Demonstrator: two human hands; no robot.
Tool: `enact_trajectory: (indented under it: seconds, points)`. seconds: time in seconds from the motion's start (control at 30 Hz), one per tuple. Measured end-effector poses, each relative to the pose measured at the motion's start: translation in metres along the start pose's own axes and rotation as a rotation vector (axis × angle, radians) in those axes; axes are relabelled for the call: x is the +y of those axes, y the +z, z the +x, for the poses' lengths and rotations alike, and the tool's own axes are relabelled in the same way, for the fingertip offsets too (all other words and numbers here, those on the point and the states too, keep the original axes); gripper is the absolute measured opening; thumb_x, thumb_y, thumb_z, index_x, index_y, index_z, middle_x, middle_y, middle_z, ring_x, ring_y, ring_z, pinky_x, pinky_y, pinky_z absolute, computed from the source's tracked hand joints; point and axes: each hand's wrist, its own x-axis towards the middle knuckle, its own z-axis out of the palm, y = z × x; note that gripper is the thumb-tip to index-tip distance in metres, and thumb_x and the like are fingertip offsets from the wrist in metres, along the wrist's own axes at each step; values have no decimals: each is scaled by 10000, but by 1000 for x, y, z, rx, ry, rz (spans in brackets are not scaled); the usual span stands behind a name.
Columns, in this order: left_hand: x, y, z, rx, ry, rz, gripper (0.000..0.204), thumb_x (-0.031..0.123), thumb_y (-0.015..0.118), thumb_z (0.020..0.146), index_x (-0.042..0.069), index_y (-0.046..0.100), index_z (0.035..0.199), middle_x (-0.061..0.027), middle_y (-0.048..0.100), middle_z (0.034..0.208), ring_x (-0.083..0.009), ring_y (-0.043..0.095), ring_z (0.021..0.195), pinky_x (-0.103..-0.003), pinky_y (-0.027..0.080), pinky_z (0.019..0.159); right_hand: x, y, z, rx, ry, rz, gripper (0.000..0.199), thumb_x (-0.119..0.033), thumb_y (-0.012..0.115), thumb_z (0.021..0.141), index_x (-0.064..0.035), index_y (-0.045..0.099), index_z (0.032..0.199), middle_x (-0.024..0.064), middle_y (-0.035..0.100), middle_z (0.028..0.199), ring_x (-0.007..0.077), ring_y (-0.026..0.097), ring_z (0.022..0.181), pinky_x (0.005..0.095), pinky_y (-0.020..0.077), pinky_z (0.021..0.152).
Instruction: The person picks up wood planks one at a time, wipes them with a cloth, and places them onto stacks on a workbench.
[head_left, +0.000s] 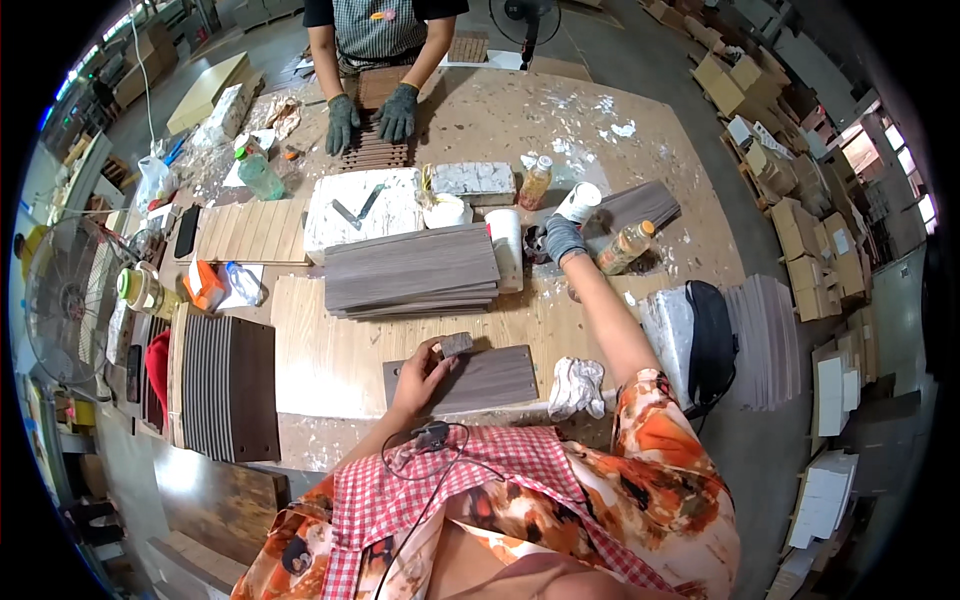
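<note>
My left hand (pixel 424 380), bare, pinches a small grey block (pixel 457 344) with its thumb and fingers. Under it a dark grey wood-grain board (pixel 490 382) lies flat near the table's front edge. Farther off, my right hand (pixel 566 239) wears a grey glove and is closed at the lower part of a tilted white cup (pixel 582 198); some of its fingers are hidden. A small dark object (pixel 537 246) is just left of that glove. Between my hands a stack of grey wood-grain boards (pixel 410 270) stands beside a tall white container (pixel 505 250).
A sauce-coloured bottle (pixel 626 246) stands right of my right wrist, and a crumpled white cloth (pixel 577 388) lies nearby. Board stacks (pixel 225 390) fill the left edge. Across the table (pixel 640 120), a co-worker's gloved hands (pixel 397 112) rest on brown slats.
</note>
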Motion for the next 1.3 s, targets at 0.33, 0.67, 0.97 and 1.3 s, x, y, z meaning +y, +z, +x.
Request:
enact_trajectory:
  seconds: [0.33,0.67,0.97,1.3]
  points:
    - [-10,-1,-1,20,-3,1,435,114,649,945,-14,493,1331,-38,606,816,-106,559,728,-251,475,679,-9,-44,-17,53,-168,-18,104,-183,669,824,-87,662,865,199,675,880,395,640,758,449,529,685]
    - [-4,-1,0,10,20,-13,434,82,637,948,-15,485,1342,-35,609,836,-100,557,743,-248,475,687,46,23,-6,-101,419,790,113,-63,644,836,-7,657,933,42,617,775,148,583,674,275,481,592]
    - [-19,-2,5,87,43,10,445,156,692,908,8,538,1298,-60,575,695,-128,536,631,-274,464,622,39,-17,-30,-2,5,835,80,-42,614,862,-18,684,894,75,642,799,168,585,679,314,499,659]
    - [-13,-1,7,61,25,-60,434,146,685,913,15,537,1300,-51,597,721,-116,552,652,-268,469,639,69,16,-17,62,-173,536,110,-48,669,826,-6,654,926,32,605,776,110,519,667,266,469,608]
